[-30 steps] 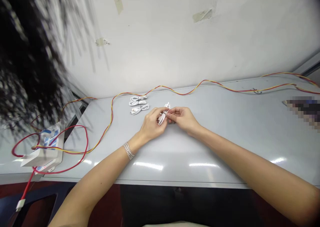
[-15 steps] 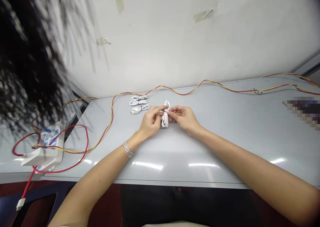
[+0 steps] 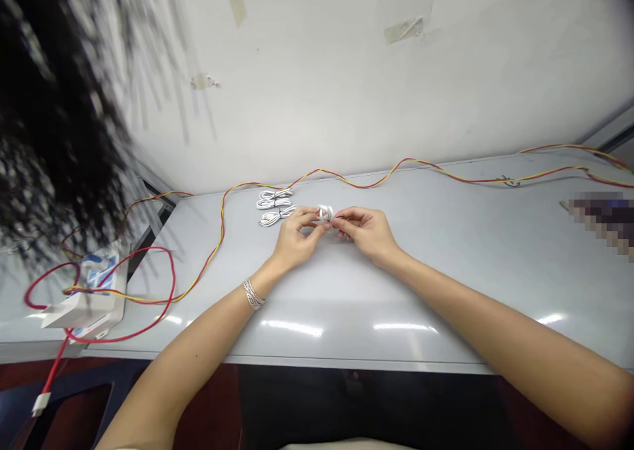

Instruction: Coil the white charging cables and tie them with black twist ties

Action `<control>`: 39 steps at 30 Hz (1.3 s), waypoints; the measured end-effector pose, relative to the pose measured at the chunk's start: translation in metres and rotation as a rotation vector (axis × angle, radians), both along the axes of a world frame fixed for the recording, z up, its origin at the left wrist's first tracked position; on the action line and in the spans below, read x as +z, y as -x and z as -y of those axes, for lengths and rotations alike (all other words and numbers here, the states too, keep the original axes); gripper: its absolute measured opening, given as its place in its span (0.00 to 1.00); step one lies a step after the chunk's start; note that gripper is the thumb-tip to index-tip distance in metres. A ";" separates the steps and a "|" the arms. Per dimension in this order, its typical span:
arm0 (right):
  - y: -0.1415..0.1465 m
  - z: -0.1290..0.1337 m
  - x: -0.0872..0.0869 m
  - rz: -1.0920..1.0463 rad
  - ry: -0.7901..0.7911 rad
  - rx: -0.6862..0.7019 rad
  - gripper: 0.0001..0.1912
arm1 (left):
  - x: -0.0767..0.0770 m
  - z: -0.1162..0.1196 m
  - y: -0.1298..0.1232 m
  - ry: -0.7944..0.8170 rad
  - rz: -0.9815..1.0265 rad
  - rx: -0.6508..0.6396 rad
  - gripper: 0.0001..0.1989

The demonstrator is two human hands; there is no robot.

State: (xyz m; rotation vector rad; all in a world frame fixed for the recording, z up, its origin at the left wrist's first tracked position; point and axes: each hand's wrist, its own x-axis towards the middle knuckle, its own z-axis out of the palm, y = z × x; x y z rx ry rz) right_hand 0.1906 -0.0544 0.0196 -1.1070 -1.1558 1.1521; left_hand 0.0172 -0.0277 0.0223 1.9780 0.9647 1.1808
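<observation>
A coiled white cable (image 3: 325,213) is held just above the table between my two hands, turned end-on so that mostly its looped end shows, a little blurred. My left hand (image 3: 300,236) grips it from the left with thumb and fingers. From the right, my right hand (image 3: 364,232) pinches at its side with the thumb and index finger. Behind my left hand, several similar white cable bundles (image 3: 274,199) lie on the table, each tied round the middle with a dark tie.
Red and yellow wires (image 3: 366,186) run along the back of the grey table (image 3: 421,304). A white power strip (image 3: 96,298) with a red cable (image 3: 171,265) sits at the left. Dark strands (image 3: 54,106) hang at upper left. A blurred-out object (image 3: 604,219) lies at the right.
The coiled cable has tipped from standing lengthwise to end-on between my fingers. My left thumb has moved up and right, closer to my right fingertips.
</observation>
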 end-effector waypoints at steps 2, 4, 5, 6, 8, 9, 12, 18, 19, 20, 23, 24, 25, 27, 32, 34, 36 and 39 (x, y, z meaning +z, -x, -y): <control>0.000 0.002 0.000 0.083 -0.058 -0.017 0.16 | 0.000 0.002 -0.003 0.183 0.111 -0.034 0.12; 0.001 0.004 0.000 0.192 -0.124 -0.040 0.13 | 0.000 0.004 -0.004 0.342 0.244 -0.060 0.18; 0.001 0.005 0.001 0.243 -0.158 -0.050 0.11 | 0.000 0.004 -0.004 0.393 0.300 -0.071 0.22; 0.001 0.006 0.002 0.288 -0.189 -0.059 0.10 | 0.002 0.005 -0.004 0.426 0.337 -0.087 0.25; 0.002 0.008 0.004 0.352 -0.245 -0.066 0.08 | 0.005 0.005 -0.002 0.463 0.347 -0.127 0.25; 0.002 0.008 0.005 0.367 -0.270 -0.066 0.07 | 0.007 0.005 -0.001 0.480 0.331 -0.151 0.23; 0.001 0.008 0.006 0.396 -0.326 -0.055 0.07 | 0.011 0.002 0.005 0.514 0.267 -0.215 0.19; -0.003 0.007 0.003 0.350 -0.373 -0.066 0.07 | 0.005 -0.009 0.010 0.377 0.166 -0.342 0.21; -0.003 0.007 0.003 0.328 -0.369 -0.069 0.07 | 0.004 -0.010 0.009 0.323 0.147 -0.327 0.20; -0.003 0.006 0.002 0.306 -0.364 -0.071 0.07 | 0.003 -0.010 0.009 0.275 0.134 -0.302 0.18; -0.004 0.005 0.002 0.280 -0.370 -0.069 0.07 | 0.002 -0.009 0.006 0.220 0.114 -0.242 0.11; -0.004 0.005 0.002 0.286 -0.377 -0.071 0.08 | 0.002 -0.008 0.006 0.228 0.108 -0.242 0.12; -0.003 0.005 0.002 0.298 -0.384 -0.071 0.08 | 0.002 -0.007 0.005 0.238 0.103 -0.243 0.14; -0.003 0.006 0.003 0.345 -0.412 -0.067 0.07 | 0.003 -0.005 0.004 0.248 0.095 -0.219 0.18; -0.003 0.008 0.004 0.441 -0.489 -0.022 0.05 | 0.004 -0.005 0.004 0.222 0.130 -0.140 0.20; -0.003 0.008 0.004 0.446 -0.486 -0.009 0.05 | 0.005 -0.005 0.005 0.245 0.134 -0.164 0.19; -0.002 0.009 0.004 0.450 -0.484 -0.004 0.06 | 0.005 -0.006 0.006 0.310 0.139 -0.197 0.18; -0.003 0.009 0.005 0.450 -0.475 -0.028 0.06 | 0.005 -0.006 0.007 0.369 0.153 -0.236 0.20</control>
